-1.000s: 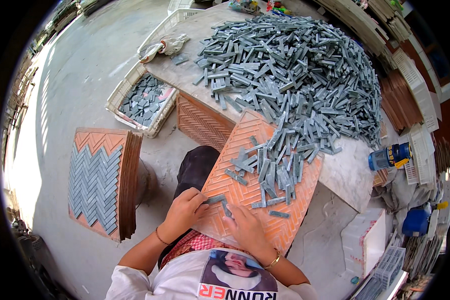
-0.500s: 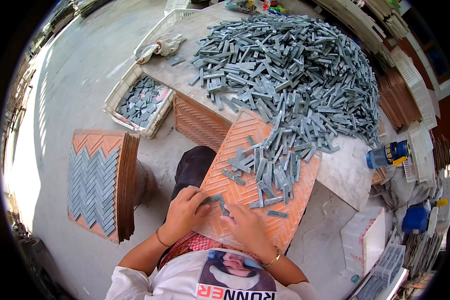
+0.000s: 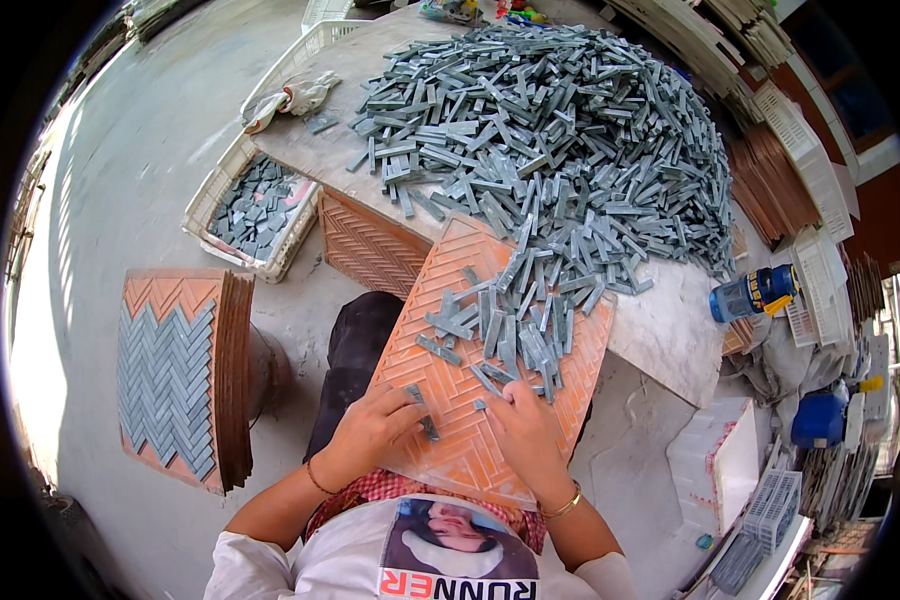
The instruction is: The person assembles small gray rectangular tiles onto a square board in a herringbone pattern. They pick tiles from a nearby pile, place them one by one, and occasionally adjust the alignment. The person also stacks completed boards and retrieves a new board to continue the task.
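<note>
An orange herringbone-grooved mould tray [image 3: 470, 470] slopes from my lap up to the table. My left hand [image 3: 375, 428] is at its left side, fingers bent against a grey stone strip [image 3: 428, 427] lying in the grooves. Part of another strip shows by those fingertips. Farther right, my right hand [image 3: 526, 436] is closed at the lower edge of the loose strips [image 3: 535, 345] on the tray. A short end of a grey strip [image 3: 480, 404] pokes out beside its fingers; the rest is hidden.
A large heap of grey strips [image 3: 560, 130] covers much of the table [image 3: 370, 160]. At left stands a stack of mould trays [image 3: 235, 390], its top one filled with strips. A white crate [image 3: 195, 215] holds grey pieces. A blue bottle [image 3: 755, 295] stands at the table's right.
My right hand has moved right and up, away from my left hand, to the loose strips. My left hand stays by the strips at the tray's left. The whole view has shifted slightly.
</note>
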The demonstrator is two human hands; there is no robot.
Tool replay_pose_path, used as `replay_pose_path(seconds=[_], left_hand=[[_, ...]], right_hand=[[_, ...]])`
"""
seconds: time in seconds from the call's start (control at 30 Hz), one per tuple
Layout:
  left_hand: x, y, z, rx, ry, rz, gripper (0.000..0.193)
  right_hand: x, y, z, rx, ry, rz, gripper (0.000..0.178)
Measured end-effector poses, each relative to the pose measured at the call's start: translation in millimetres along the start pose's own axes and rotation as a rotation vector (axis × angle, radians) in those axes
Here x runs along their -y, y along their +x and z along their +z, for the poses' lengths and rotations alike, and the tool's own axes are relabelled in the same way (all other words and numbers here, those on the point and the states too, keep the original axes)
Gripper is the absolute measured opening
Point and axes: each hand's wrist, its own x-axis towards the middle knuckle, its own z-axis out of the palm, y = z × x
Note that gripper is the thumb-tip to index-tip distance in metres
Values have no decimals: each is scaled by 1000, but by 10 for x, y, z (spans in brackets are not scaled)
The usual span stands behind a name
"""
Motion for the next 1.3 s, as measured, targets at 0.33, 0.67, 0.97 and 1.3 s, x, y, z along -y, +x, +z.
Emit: replay_pose_path(seconds=[0.33, 0.67, 0.97, 1.3], left_hand=[[-57, -30, 70, 107, -77, -12, 29], [10, -242, -78, -76, -86, -107, 23], [-44, -282, -15, -67, -97, -94, 18], [-44, -367, -11, -85, -63, -156, 14]], right_hand=[[103, -60, 32, 105, 85, -252, 21], [31, -85, -25, 197, 77, -343, 18], [96, -24, 39, 243, 137, -354, 17], [-157, -77, -41, 104, 240, -145, 26]])
